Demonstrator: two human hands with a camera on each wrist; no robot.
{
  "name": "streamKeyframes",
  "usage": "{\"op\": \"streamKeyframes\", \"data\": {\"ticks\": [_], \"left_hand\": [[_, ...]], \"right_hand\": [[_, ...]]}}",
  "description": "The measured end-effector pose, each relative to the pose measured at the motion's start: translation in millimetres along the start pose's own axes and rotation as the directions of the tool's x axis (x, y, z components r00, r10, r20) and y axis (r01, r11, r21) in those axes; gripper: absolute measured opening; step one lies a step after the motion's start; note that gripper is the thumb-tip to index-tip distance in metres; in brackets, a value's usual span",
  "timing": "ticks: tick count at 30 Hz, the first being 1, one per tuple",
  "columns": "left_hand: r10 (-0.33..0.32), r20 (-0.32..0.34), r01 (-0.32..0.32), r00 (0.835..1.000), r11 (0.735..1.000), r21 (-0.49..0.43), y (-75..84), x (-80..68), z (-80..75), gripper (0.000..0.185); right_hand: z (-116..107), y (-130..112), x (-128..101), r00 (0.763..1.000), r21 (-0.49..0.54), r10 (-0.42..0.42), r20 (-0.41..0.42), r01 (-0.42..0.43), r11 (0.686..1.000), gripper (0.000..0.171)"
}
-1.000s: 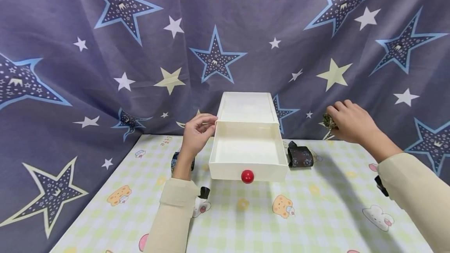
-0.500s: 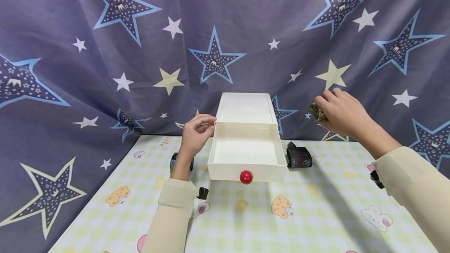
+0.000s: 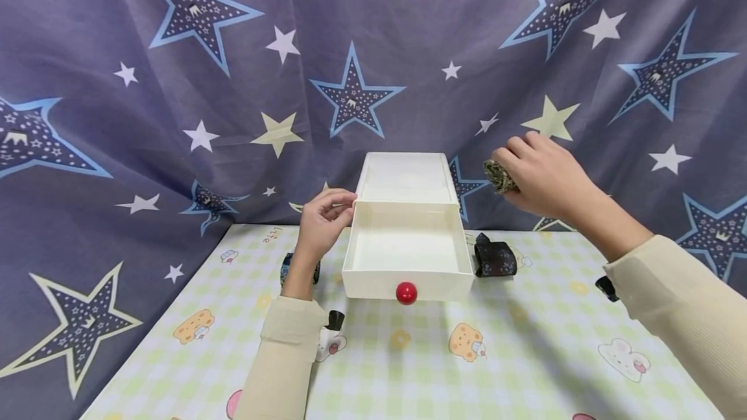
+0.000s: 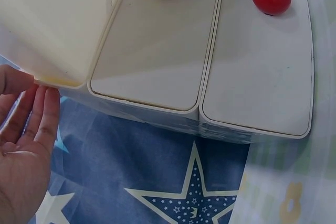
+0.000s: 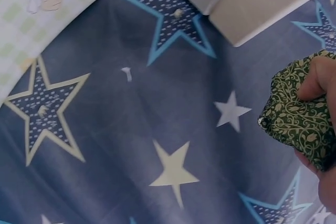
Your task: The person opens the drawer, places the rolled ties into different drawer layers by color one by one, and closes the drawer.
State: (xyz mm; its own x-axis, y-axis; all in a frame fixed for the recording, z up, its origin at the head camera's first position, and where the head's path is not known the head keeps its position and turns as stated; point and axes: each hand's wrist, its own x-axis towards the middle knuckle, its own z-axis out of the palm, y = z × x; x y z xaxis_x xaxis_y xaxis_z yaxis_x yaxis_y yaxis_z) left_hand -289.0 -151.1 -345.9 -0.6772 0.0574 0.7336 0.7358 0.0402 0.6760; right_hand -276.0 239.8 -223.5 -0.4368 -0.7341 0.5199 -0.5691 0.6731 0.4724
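Observation:
A white drawer cabinet (image 3: 408, 177) stands at the back of the table, its top drawer (image 3: 408, 245) pulled out by a red knob (image 3: 406, 293); the drawer's visible floor is bare. At the cabinet's upper left front edge, my left hand (image 3: 321, 222) pinches the rim; the left wrist view shows the thumb in front and fingers (image 4: 50, 111) along the side. My right hand (image 3: 545, 174) grips a rolled green cloth with cream vines, apparently a necktie (image 5: 296, 111), in the air right of the cabinet, above drawer height. Palm and fingers partly cover it.
A dark floral roll (image 3: 495, 258) lies right of the drawer. A blue patterned roll (image 3: 286, 269) is half hidden behind my left wrist. Two lower drawers (image 4: 152, 51) are closed. A star-printed curtain (image 3: 262, 83) hangs close behind the checked table (image 3: 403, 374).
My right hand has moved left and up with the green necktie, closer to the cabinet. The left hand stays at the cabinet edge, and the drawer remains pulled out.

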Motion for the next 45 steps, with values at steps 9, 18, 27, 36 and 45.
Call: {"op": "streamKeyframes", "data": {"ticks": [9,18,27,36,45], "left_hand": [[0.002,-0.003,-0.002,1.000,1.000,0.011,1.9,-1.6,-1.7,0.023],[-0.007,0.013,0.007,1.000,1.000,0.005,3.9,-2.4,-1.3,0.023],[-0.019,0.018,0.019,1.000,1.000,0.010,3.7,-1.9,-0.8,0.022],[-0.019,0.012,0.018,1.000,1.000,0.019,-23.0,1.1,-5.2,0.024],[0.013,0.004,-0.013,1.000,1.000,-0.001,-25.1,1.1,-5.2,0.023]], "right_hand": [[-9,-20,18,0.999,0.025,-0.036,-0.041,0.037,0.999,0.060],[-15,-43,29,0.989,0.051,-0.083,-0.120,0.090,0.995,0.058],[-19,-65,35,0.983,0.091,-0.113,-0.144,0.127,0.988,0.059],[-20,-86,41,0.975,0.122,-0.148,-0.168,0.169,0.978,0.059],[-17,-102,45,0.972,0.170,-0.161,-0.170,0.190,0.967,0.057]]}}
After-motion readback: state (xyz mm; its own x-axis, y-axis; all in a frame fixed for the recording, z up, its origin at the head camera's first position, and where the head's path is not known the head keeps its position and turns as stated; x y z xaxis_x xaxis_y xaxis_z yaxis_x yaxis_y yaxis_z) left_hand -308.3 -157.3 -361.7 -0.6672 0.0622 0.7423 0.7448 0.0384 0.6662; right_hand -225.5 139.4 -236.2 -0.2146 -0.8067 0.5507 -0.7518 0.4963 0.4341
